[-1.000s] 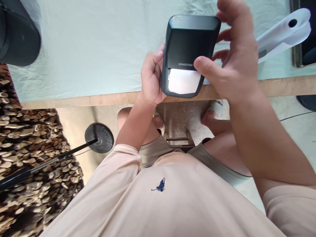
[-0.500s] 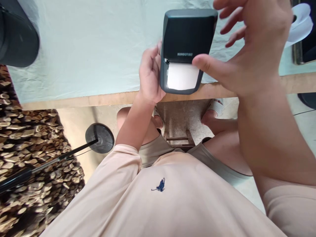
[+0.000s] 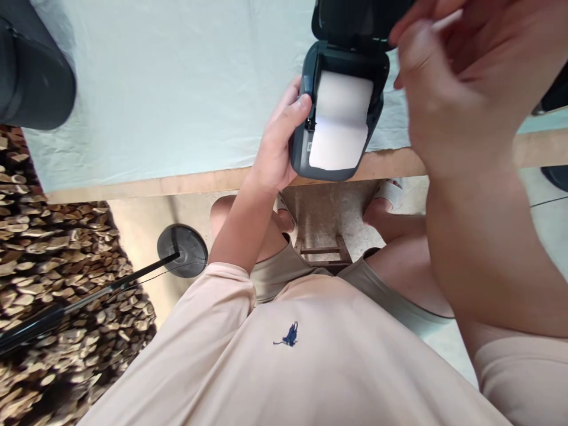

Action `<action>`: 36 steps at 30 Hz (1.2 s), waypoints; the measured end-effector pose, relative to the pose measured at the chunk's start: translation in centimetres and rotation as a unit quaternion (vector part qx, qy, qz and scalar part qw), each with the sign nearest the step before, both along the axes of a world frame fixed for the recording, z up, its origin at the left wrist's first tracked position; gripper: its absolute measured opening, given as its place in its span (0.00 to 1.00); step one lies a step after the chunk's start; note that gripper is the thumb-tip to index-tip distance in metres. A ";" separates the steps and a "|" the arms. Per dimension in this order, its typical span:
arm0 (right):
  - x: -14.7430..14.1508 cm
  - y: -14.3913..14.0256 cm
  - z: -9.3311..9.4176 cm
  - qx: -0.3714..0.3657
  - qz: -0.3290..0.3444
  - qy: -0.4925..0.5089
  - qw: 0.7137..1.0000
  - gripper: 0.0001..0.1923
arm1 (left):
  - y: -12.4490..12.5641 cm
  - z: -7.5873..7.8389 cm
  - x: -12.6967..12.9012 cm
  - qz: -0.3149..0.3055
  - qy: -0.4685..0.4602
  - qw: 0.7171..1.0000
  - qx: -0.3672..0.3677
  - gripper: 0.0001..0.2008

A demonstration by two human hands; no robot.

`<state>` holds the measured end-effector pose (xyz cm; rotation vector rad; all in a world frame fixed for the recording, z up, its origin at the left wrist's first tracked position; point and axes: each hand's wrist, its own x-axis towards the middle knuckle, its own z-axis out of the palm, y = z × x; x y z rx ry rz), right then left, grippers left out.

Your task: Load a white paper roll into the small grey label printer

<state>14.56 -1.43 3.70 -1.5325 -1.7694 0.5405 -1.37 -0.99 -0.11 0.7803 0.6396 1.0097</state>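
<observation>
the left hand [image 3: 277,151] grips the left side of a dark label printer [image 3: 339,127], thumb pressed against the casing beside the paper bay, fingers wrapped behind it. the right hand [image 3: 448,77] is raised at the printer's upper right, blurred by motion; its fingertips sit at the edge of the printer lid [image 3: 355,21], but whether they pinch the lid or merely rest against it cannot be told.

change from half a second ago: the lid, then shut over the top with only a strip of paper showing at the slot, now stands swung up and back. the white paper roll [image 3: 341,115] lies exposed in the open bay, its free end running down to the lower lip. judged from this, the paper compartment is now accessible.

the printer is held above the near edge of the worktop [image 3: 177,106], which carries a pale green cloth. it lies directly between the two hands, touching the left, with the right at its lid. a black stand base [image 3: 181,249] rests on the floor below.
</observation>
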 end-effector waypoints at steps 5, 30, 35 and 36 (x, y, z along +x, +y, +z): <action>-0.1 -0.4 0.1 -0.094 0.060 -0.237 0.965 0.15 | -0.1 0.2 0.1 -0.016 0.003 1.000 0.002 0.13; 2.5 -1.5 -4.4 -0.166 -0.056 0.258 0.950 0.16 | 0.7 -0.1 -0.6 0.002 -0.041 0.998 -0.044 0.18; 3.2 -2.4 -4.1 -0.088 -0.080 0.118 0.986 0.16 | 0.8 -0.2 -0.4 0.010 -0.024 0.999 -0.032 0.18; 3.2 -2.5 -4.0 -0.070 -0.076 0.081 0.991 0.16 | 0.8 -0.2 -0.3 0.009 -0.025 0.999 -0.035 0.18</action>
